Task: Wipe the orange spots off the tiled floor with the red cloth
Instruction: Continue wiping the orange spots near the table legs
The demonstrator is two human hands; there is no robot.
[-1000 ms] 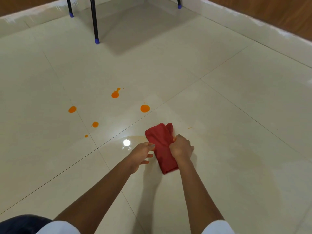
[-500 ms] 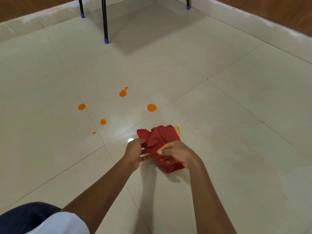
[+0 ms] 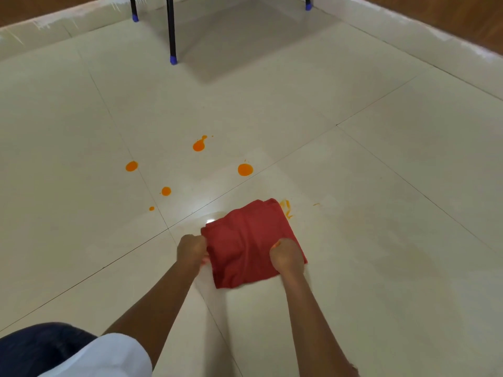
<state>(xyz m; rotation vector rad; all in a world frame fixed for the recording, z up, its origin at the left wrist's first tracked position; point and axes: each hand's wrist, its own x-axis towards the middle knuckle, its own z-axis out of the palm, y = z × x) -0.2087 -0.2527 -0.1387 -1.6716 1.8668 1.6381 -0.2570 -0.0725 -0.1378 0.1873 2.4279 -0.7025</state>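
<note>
Lying flat on the tiled floor (image 3: 353, 164) just below the middle of the frame, the red cloth (image 3: 245, 240) is spreading out as a folded, roughly square pad, and both hands are closing on it. The left hand (image 3: 192, 248) is pinching the cloth's left edge with curled fingers, and the right hand (image 3: 287, 257) is sitting as a fist on the cloth's lower right part, gripping a fold of it. An orange smear (image 3: 285, 208) is showing just beside the cloth's upper right corner, with a tiny orange fleck (image 3: 315, 204) a little further right. Five orange spots are sitting above and to the left of the cloth, apart from it: a round one (image 3: 245, 169) nearest, a drop with a tail (image 3: 199, 145) higher up, one (image 3: 131, 166) far left on a grout line, a smaller one (image 3: 166, 191) and a tiny one (image 3: 151, 208) below it. The floor is shining, pale cream and glossy, with thin dark grout lines crossing diagonally and a bright glare point touching the cloth's upper left edge. Black furniture legs (image 3: 171, 28) with blue feet are standing at the top of the frame, casting a grey shadow. A pale skirting (image 3: 408, 31) is running along the top edges, with brown wood wall (image 3: 449, 12) above it. A white sleeve (image 3: 109, 357) and dark fabric (image 3: 35, 346) are filling the lower left corner.
</note>
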